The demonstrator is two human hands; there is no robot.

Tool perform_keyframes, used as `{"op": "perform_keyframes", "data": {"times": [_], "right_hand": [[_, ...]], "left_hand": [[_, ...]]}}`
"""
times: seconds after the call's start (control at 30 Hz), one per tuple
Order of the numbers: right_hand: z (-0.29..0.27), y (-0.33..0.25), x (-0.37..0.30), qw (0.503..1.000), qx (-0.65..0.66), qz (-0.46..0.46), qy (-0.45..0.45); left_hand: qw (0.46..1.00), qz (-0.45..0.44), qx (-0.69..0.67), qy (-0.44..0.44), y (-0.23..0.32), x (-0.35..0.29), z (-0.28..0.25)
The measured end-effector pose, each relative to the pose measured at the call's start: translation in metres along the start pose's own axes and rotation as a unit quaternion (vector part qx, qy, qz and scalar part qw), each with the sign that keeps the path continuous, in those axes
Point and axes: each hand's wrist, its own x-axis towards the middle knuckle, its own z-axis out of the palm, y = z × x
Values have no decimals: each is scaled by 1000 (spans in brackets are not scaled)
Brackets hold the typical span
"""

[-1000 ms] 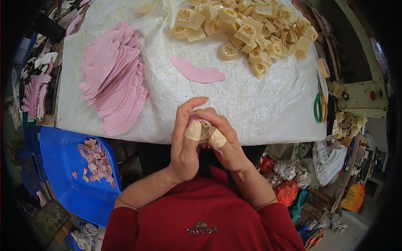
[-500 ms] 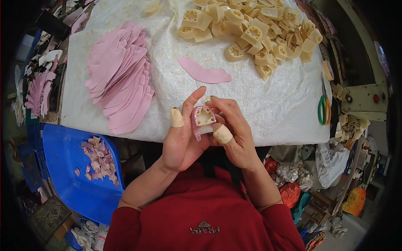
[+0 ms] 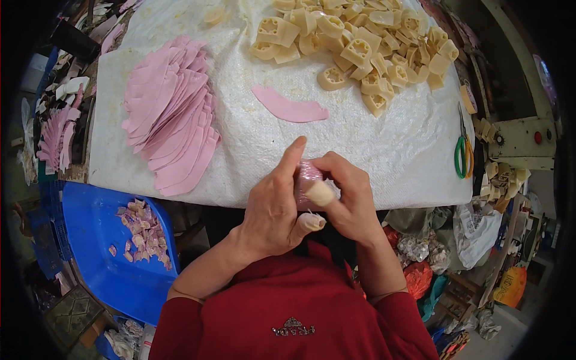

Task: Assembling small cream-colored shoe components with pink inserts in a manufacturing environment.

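Observation:
Close to the table's front edge, both hands hold a small shoe heel (image 3: 307, 174) wrapped in glittery pink covering. My left hand (image 3: 268, 201) grips its left side, with the index finger pointing up and away and a taped thumb below. My right hand (image 3: 355, 195) closes on the other side, its taped thumb lying across the covering. Fingers hide much of the heel. Just beyond them, a curved pink strip (image 3: 288, 106) lies alone on the white sheet. A thick fanned stack of similar pink strips (image 3: 171, 114) is to the left.
Many bare cream heels (image 3: 360, 51) are heaped at the far right of the white-covered table (image 3: 240, 174). Scissors (image 3: 464, 150) with green and orange handles lie at the right edge. A blue basin (image 3: 99, 258) holding glittery scraps (image 3: 144, 231) stands at lower left.
The heel has been turned: its hollow cream face showed before, and now its glittery pink side faces up. My left hand has rolled over from palm-up, and its thumb has moved down toward me.

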Motion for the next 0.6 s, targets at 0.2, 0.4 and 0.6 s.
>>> {"op": "perform_keyframes", "data": {"times": [0.2, 0.4, 0.6], "right_hand": [[5, 6, 1, 991, 119, -28, 50], [-1, 22, 9, 917, 368, 148, -52], [6, 14, 7, 985, 165, 49, -29]], "left_hand": [[993, -92, -66, 12, 9, 5, -19], [998, -54, 5, -27, 19, 13, -35], [998, -6, 59, -38, 17, 16, -36]]}}
